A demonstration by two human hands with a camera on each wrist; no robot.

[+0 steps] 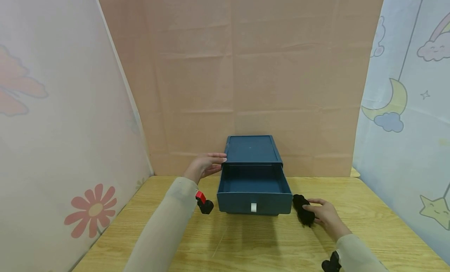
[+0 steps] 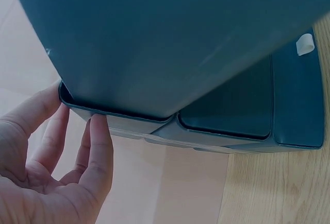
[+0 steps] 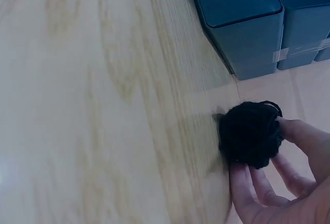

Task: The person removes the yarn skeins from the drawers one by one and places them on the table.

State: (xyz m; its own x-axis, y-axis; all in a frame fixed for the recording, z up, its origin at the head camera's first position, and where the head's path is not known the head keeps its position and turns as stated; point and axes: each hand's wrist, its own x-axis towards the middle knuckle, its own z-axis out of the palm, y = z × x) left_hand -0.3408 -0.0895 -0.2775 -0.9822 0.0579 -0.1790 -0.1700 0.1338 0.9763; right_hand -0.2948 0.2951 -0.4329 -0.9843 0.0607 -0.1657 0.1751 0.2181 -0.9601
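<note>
A dark blue drawer cabinet (image 1: 251, 149) stands on the table, its upper drawer (image 1: 235, 203) pulled out toward me, with a white tab on the front. My left hand (image 1: 207, 165) is at the cabinet's left side. Its fingertips touch the front rim beside the drawer, as the left wrist view shows at the cabinet edge (image 2: 124, 115). To the right of the drawer, my right hand (image 1: 326, 216) holds a fuzzy black bundle of yarn (image 1: 303, 210) between thumb and fingers. Close up, the black yarn (image 3: 250, 134) looks roundish, with loose strands, just over the table.
Below the pulled-out drawer, the left wrist view shows a lower drawer front with a white tab (image 2: 305, 44). Clear tape (image 3: 281, 54) crosses the cabinet's side. Brown paper (image 1: 197, 88) hangs behind, and patterned walls flank the wooden table (image 1: 246, 248).
</note>
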